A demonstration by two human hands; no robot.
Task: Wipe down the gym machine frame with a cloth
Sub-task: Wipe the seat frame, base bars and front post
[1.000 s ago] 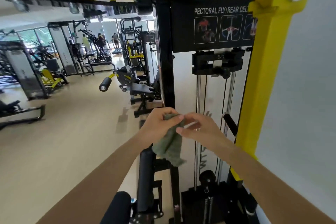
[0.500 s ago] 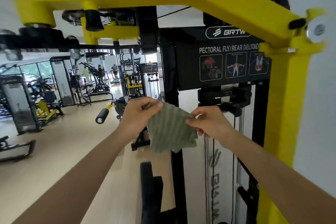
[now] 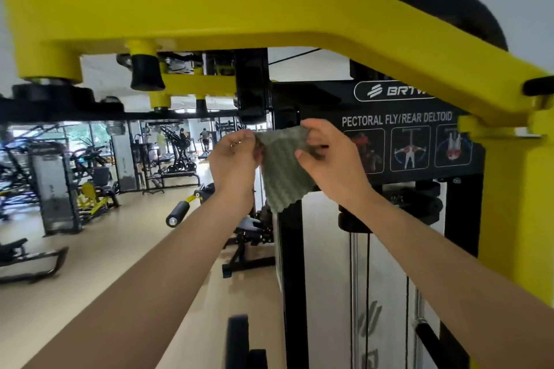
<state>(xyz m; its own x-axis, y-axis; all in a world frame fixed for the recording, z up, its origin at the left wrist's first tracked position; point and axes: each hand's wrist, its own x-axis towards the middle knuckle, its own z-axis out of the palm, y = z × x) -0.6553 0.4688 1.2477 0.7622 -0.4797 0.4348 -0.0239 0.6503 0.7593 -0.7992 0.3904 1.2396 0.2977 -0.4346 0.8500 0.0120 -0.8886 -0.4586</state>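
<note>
Hands up together: left hand (image 3: 236,159) and right hand (image 3: 329,159) each pinch the ribbed grey-green cloth (image 3: 283,168), held beneath the yellow painted steel frame arm (image 3: 269,12).

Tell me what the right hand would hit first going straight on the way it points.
Likely the black post just behind the cloth that the right hand pinches. The signboard lies to its right. Depth is hard to judge here.

Two hands: left hand (image 3: 236,159), right hand (image 3: 329,165); one cloth (image 3: 284,174); one frame (image 3: 239,9); three diagrams (image 3: 410,148).
</note>
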